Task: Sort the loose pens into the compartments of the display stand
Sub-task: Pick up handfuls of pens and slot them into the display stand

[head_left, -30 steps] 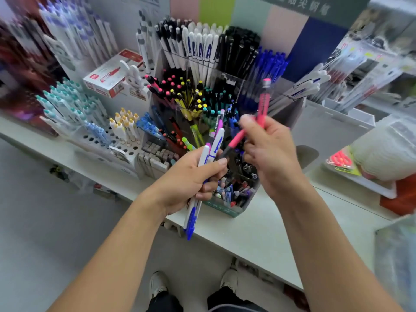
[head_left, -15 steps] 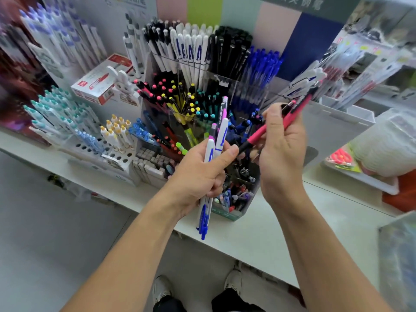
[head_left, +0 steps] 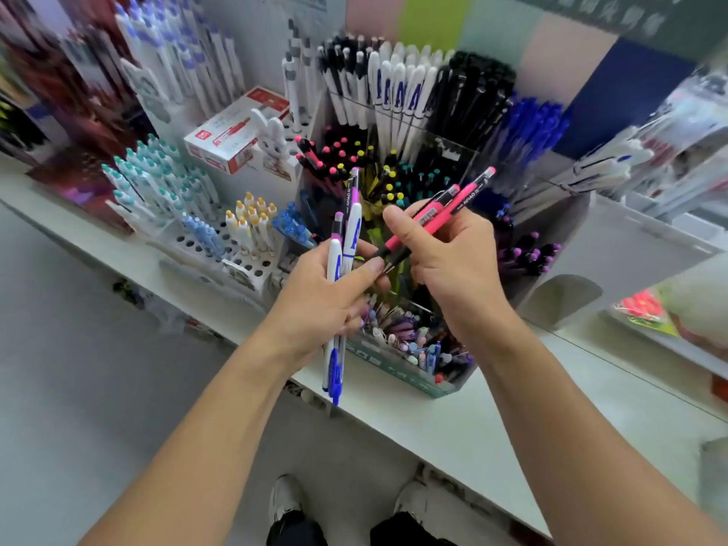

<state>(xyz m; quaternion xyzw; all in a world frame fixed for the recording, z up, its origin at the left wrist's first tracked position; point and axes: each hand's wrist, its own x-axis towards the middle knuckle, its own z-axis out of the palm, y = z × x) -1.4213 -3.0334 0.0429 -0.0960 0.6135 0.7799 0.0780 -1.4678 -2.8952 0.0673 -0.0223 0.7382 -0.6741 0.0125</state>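
Mid-sort: stand (head_left: 559, 238) compartments mostly full, but left hand (head_left: 323, 305) grips a bunch of white and purple pens (head_left: 342, 246) and right hand (head_left: 453, 262) pinches two pink pens (head_left: 441, 210) above it, none slotted yet

A bundle of pens (head_left: 342, 266) is held upright in the left hand (head_left: 321, 305), just left of two pens (head_left: 437, 214) slanted in the right hand (head_left: 453, 262); behind both grips, the display stand (head_left: 413, 372) is set on the shelf (head_left: 453, 427).

white shelf (head_left: 453, 431), grey floor (head_left: 78, 388), pastel-panelled wall (head_left: 492, 21).
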